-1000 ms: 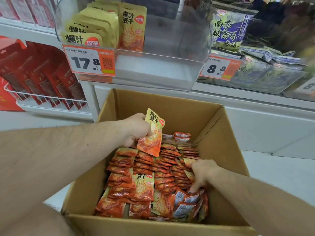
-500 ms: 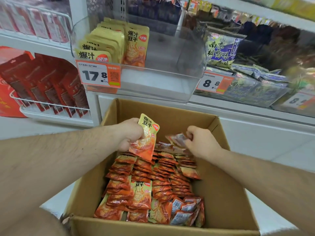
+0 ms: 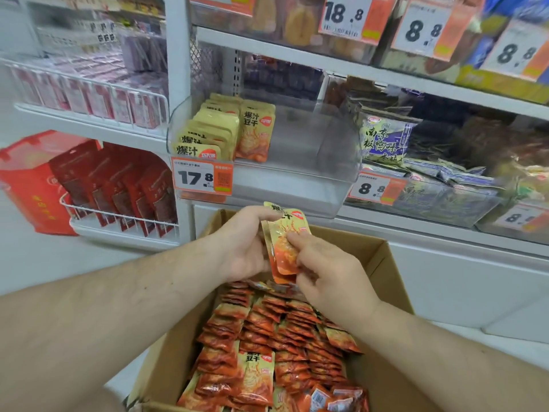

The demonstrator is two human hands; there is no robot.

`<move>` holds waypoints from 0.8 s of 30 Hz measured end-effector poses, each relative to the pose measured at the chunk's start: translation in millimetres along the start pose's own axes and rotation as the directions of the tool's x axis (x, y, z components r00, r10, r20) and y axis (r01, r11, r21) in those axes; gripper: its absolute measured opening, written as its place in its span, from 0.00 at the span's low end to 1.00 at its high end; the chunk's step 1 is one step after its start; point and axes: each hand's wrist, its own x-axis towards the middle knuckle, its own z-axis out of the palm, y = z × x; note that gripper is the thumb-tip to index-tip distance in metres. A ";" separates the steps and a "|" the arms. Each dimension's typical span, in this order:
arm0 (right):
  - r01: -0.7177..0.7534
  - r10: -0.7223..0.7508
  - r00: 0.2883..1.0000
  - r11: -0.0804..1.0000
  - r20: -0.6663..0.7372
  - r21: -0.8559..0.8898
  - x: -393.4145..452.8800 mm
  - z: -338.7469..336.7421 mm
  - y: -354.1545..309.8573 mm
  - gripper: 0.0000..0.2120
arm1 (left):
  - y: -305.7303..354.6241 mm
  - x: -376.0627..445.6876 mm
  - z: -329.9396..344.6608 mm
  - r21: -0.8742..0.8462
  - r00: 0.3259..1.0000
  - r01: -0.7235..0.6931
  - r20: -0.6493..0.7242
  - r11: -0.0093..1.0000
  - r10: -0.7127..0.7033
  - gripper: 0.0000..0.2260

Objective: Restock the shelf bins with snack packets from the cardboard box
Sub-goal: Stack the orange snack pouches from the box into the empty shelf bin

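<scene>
An open cardboard box [image 3: 383, 257] below me is full of orange and yellow snack packets [image 3: 267, 337]. Above its far edge my left hand [image 3: 243, 248] grips a small stack of those packets [image 3: 283, 242] upright. My right hand [image 3: 329, 272] pinches the front packet of that stack from the right. Just above stands a clear plastic shelf bin [image 3: 326, 162] with a 17.8 price tag [image 3: 202, 177]. Several of the same yellow packets [image 3: 219, 132] stand at the bin's left end; its right part holds nothing.
A neighbouring clear bin [image 3: 430, 188] to the right holds blue-grey packets behind an 8.8 tag. A white wire basket [image 3: 118, 224] of red pouches and a red carton [image 3: 28, 179] sit at the left. More stocked shelves run above.
Both hands have risen out of the box. My right hand brought a packet up and joined it to the one in my left hand. The view tilted up toward the shelves.
</scene>
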 end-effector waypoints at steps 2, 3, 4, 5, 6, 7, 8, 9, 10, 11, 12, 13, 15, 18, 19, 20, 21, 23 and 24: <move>0.029 -0.029 0.999 0.999 0.031 -0.014 -2.9 1.0 2.3 0.08 | -0.5 -0.6 1.6 0.049 0.999 -0.038 -0.013 0.998 0.038 0.10; 0.034 -0.034 0.998 0.999 0.043 -0.004 -4.1 0.0 2.9 0.07 | -1.5 -0.5 2.0 0.065 0.997 -0.071 -0.035 0.995 0.073 0.10; 0.038 -0.039 0.998 0.999 0.051 0.020 -5.0 -2.1 2.4 0.06 | -2.5 0.4 1.4 0.081 0.993 -0.101 -0.057 0.992 0.106 0.11; 0.038 -0.041 0.998 0.998 0.051 0.057 -5.4 -4.9 1.3 0.05 | -2.8 0.4 0.5 0.100 0.989 -0.128 -0.067 0.987 0.135 0.12; 0.028 -0.031 0.999 0.995 0.032 0.098 -5.1 -8.5 0.2 0.05 | -2.5 0.2 -0.5 0.125 0.985 -0.152 -0.067 0.980 0.161 0.12; -0.004 0.006 1.000 0.990 -0.014 0.140 -4.0 -12.9 -0.9 0.06 | -1.7 -0.4 -1.5 0.153 0.982 -0.171 -0.058 0.973 0.181 0.13; -0.076 0.090 0.993 0.982 -0.072 0.173 -1.2 -18.5 -3.3 0.06 | -0.8 -1.8 -2.1 0.180 0.980 -0.185 -0.041 0.966 0.195 0.14; -0.192 0.218 0.969 0.961 -0.115 0.198 3.3 -25.2 -6.3 0.09 | 0.5 -3.2 -2.1 0.206 0.979 -0.194 -0.025 0.959 0.203 0.15; -0.339 0.367 0.923 0.916 -0.112 0.214 7.9 -31.1 -7.2 0.13 | 1.5 -5.5 -1.2 0.232 0.978 -0.202 -0.002 0.952 0.208 0.15; -0.496 0.516 0.856 0.840 -0.042 0.221 13.1 -36.4 -6.9 0.18 | 2.4 -7.9 -0.1 0.254 0.977 -0.209 0.018 0.944 0.212 0.15; -0.629 0.633 0.771 0.739 0.067 0.242 18.4 -40.3 -5.8 0.21 | 2.9 -9.7 1.5 0.271 0.976 -0.218 0.037 0.938 0.216 0.15; -0.713 0.693 0.696 0.635 0.188 0.298 22.6 -42.5 -3.7 0.23 | 3.3 -11.7 3.5 0.282 0.973 -0.229 0.055 0.932 0.223 0.15; -0.763 0.683 0.631 0.464 0.367 0.450 28.5 -42.4 0.6 0.22 | 3.0 -14.4 8.2 0.298 0.968 -0.250 0.084 0.921 0.235 0.15; -0.777 0.643 0.602 0.333 0.474 0.534 32.0 -40.3 -1.4 0.12 | 2.4 -16.0 12.2 0.334 0.964 -0.265 0.112 0.905 0.241 0.15; -0.779 0.642 0.592 0.301 0.487 0.550 32.8 -40.4 -2.3 0.10 | 2.5 -16.4 12.8 0.341 0.963 -0.267 0.118 0.901 0.241 0.15; -0.781 0.643 0.583 0.277 0.496 0.560 34.2 -41.0 -2.1 0.10 | 2.7 -16.4 12.8 0.345 0.963 -0.269 0.126 0.899 0.240 0.16; -0.784 0.642 0.576 0.259 0.505 0.564 35.7 -41.9 -1.7 0.10 | 3.6 -16.9 13.1 0.351 0.962 -0.269 0.135 0.897 0.236 0.16; -0.788 0.637 0.566 0.231 0.524 0.571 38.7 -44.4 -1.6 0.10 | 7.5 -17.7 13.3 0.381 0.960 -0.275 0.160 0.883 0.231 0.17; -0.789 0.635 0.562 0.220 0.530 0.573 41.0 -45.8 -1.8 0.09 | 10.6 -17.7 13.1 0.411 0.957 -0.286 0.171 0.866 0.235 0.17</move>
